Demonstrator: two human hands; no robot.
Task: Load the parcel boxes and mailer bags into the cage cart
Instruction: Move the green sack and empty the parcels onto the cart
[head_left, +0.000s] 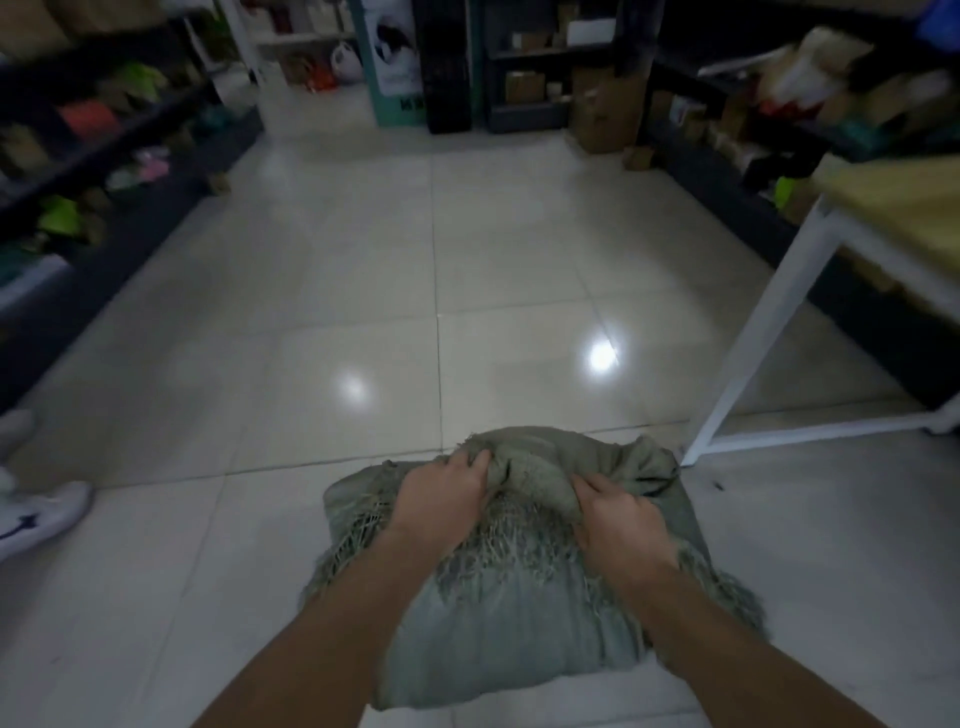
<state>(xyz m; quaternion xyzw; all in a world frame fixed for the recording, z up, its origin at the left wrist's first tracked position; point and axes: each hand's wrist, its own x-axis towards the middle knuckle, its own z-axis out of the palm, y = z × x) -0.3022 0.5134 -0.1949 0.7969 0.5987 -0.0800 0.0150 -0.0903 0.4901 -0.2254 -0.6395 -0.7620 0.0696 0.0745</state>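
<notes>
From the head view, a grey-green woven sack (498, 639) lies on the tiled floor (363, 312) at 6 o'clock, right below me. My left hand (441, 499) and right hand (618, 519) both clutch its bunched, frayed mouth, fingers curled into the cloth, the left at 11 o'clock of the bundle and the right at 1 o'clock. I cannot see what is inside. I take this as the gather-and-haul step. A white-legged table (893, 208) stands at 3 o'clock, shelves (104, 130) run along 9 o'clock, and cardboard boxes (602, 114) sit far off at 1 o'clock. A white shoe (41, 514) shows at 8 o'clock. No cart is in sight, so next I need a firm two-handed pull and must find it.
</notes>
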